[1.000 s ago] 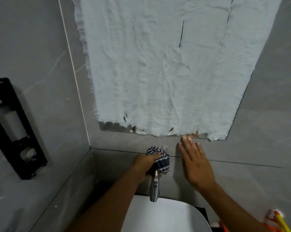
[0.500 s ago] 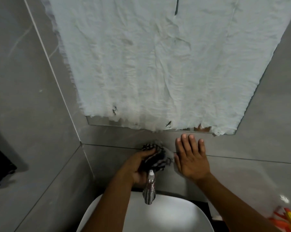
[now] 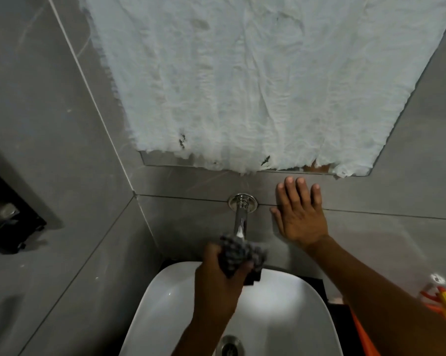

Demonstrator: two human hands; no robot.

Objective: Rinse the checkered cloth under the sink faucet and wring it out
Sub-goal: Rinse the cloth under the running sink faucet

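The checkered cloth point(image 3: 238, 253), dark with pale checks, is bunched into a wad in my left hand point(image 3: 218, 278), which holds it over the back of the white sink basin point(image 3: 165, 299). The wad sits at the outer end of the chrome wall faucet point(image 3: 241, 214) and hides the spout. No running water is visible. My right hand point(image 3: 300, 214) lies flat on the grey wall tile just right of the faucet, fingers spread upward, holding nothing.
A mirror covered with wrinkled white paper point(image 3: 242, 86) hangs above the faucet. A black dispenser point(image 3: 9, 222) is fixed to the left wall. The basin drain point(image 3: 229, 345) shows at the bottom. Orange and yellow items point(image 3: 445, 301) stand at the right edge.
My left hand has brought the cloth down from the faucet's wall mount to its outer end above the basin. My right hand stays on the wall. The view has tilted downward.
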